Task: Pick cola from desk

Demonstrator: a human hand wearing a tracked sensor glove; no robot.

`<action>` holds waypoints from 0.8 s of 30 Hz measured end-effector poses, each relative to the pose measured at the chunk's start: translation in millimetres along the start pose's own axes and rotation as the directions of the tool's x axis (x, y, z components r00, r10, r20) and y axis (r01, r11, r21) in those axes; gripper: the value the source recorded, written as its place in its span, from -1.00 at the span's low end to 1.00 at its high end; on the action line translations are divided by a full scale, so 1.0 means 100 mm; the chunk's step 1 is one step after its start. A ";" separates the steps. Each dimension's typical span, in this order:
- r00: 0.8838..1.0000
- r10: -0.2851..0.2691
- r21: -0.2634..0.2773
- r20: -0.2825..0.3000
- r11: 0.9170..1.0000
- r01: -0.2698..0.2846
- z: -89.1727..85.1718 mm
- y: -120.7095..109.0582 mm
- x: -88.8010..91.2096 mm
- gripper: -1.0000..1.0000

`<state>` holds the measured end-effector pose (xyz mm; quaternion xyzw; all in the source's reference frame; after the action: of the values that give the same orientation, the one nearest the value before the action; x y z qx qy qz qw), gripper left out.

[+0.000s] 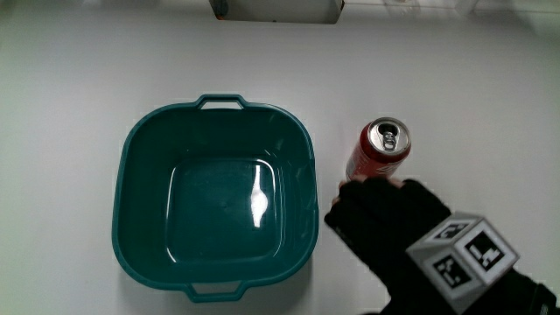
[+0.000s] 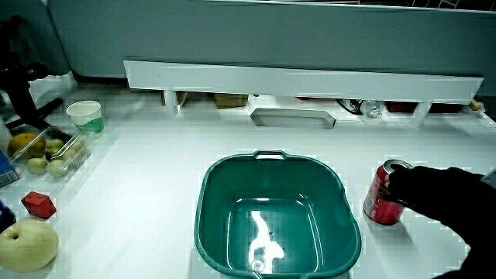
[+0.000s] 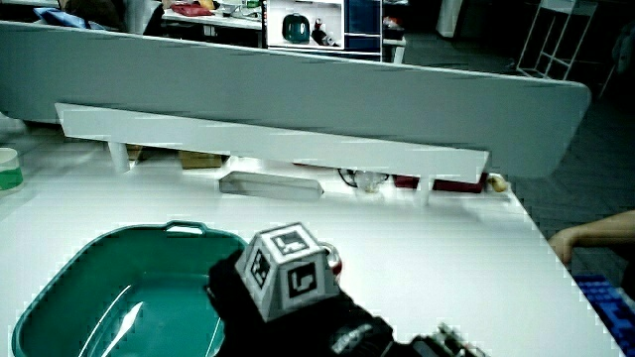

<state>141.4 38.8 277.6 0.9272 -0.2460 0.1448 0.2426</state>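
- White desk (image 1: 70, 79) carried everything; a low partition (image 2: 302, 77) ran along the desk edge farthest from the person, seen in both side views.
- Teal basin (image 1: 131, 175) sat near the middle of the desk, upright, two handles on its rim, nothing inside but glare on its floor. Same basin in both side views (image 2: 213, 194) (image 3: 60, 288).
- Hand (image 1: 389, 214), black glove, was on the desk just beside the basin, at the person's side of the cola can. Patterned cube (image 1: 462, 254) was on its back, also clear in a side view (image 3: 290, 268).
- Fingers (image 2: 399, 182) were curled against the can's side in a side view; contact looked made, but I could not tell whether the grip was fully closed around it.
- Cola can (image 1: 381, 150), red, stood upright on the desk beside the basin, apart from its rim, tab end up. Base was on the desk surface in a side view (image 2: 378, 203).
- Clear tray of fruit (image 2: 46, 151) and a white-and-green cup (image 2: 84, 118) sat toward a side edge of the desk, well apart from the basin.
- Pale round fruit (image 2: 27, 244) and a small red object (image 2: 39, 204) lay nearer the person than the tray.
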 end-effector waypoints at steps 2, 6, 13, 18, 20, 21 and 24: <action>1.000 0.005 0.028 -0.004 1.000 -0.005 0.00 0.07 0.09 0.00; 0.998 -0.070 0.008 -0.010 0.998 0.070 0.08 0.20 0.21 0.00; 0.988 -0.156 0.056 0.017 0.986 0.155 0.05 0.41 0.56 0.00; 0.978 -0.200 0.094 0.050 0.976 0.195 0.03 0.54 0.72 0.00; 0.973 -0.231 0.070 0.013 0.971 0.229 0.03 0.59 0.78 0.00; 0.972 -0.233 0.071 0.012 0.970 0.232 0.02 0.61 0.81 0.00; 0.966 -0.258 0.051 -0.022 0.965 0.259 0.00 0.67 0.91 0.00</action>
<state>182.2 -47.6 338.7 0.9564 -0.1173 0.1254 0.2363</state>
